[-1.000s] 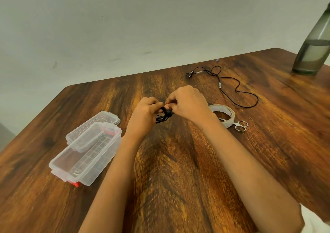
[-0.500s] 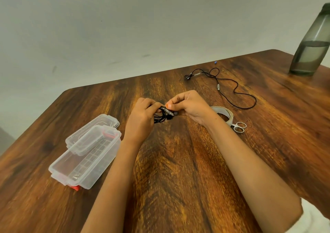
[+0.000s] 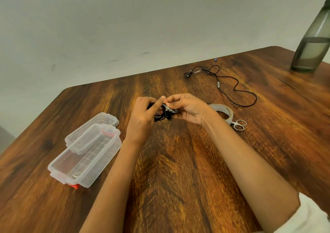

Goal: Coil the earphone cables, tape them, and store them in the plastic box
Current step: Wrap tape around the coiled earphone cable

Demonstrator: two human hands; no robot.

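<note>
One coiled cable [image 3: 163, 114] is pinched by the fingers [image 3: 161, 99] of the left hand [image 3: 142, 115] and right hand [image 3: 189, 109], taping seemingly underway; second cable [image 3: 237, 90] lies loose; plastic box [image 3: 107, 161] stands open.

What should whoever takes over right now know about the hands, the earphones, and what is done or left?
Hands: left hand and right hand both pinch the coiled black earphone just above the table; a shiny strip, apparently tape, is round it.
Things: the second earphone lies uncoiled at the far side. The tape roll and scissors lie by the right wrist. The clear plastic box stands open on the left, its lid propped on its far end.
Done: first coil wound, taping apparently near finished.
Left: box it, then coil, tape and box the second.
</note>
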